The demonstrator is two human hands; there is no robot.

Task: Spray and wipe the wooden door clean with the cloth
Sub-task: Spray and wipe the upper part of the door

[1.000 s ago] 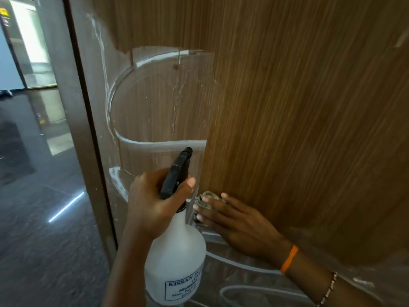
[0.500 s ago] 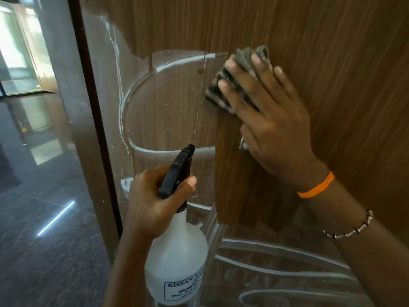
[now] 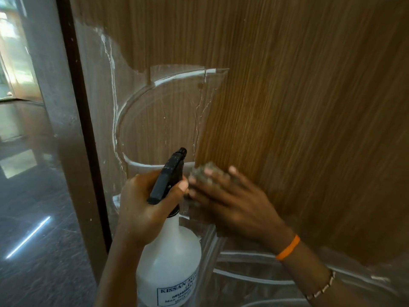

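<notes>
The wooden door (image 3: 298,107) fills the view; its left part and bottom carry pale wet streaks in curved lines, while the right part looks dry brown. My left hand (image 3: 146,200) grips the neck of a white spray bottle (image 3: 170,267) with a black trigger head (image 3: 169,176) pointing up toward the door. Just right of it, my right hand (image 3: 234,204) presses a grey cloth (image 3: 203,173) flat against the door with straight fingers. Most of the cloth is hidden under the fingers and blurred.
A dark door edge and grey frame (image 3: 73,129) run down the left side. Beyond it lies a glossy dark floor (image 3: 28,229) with light reflections and a bright glass doorway (image 3: 11,63) far back.
My right hand swept the cloth up the door from low, then back down beside the spray head. The left hand and bottle stayed nearly still.
</notes>
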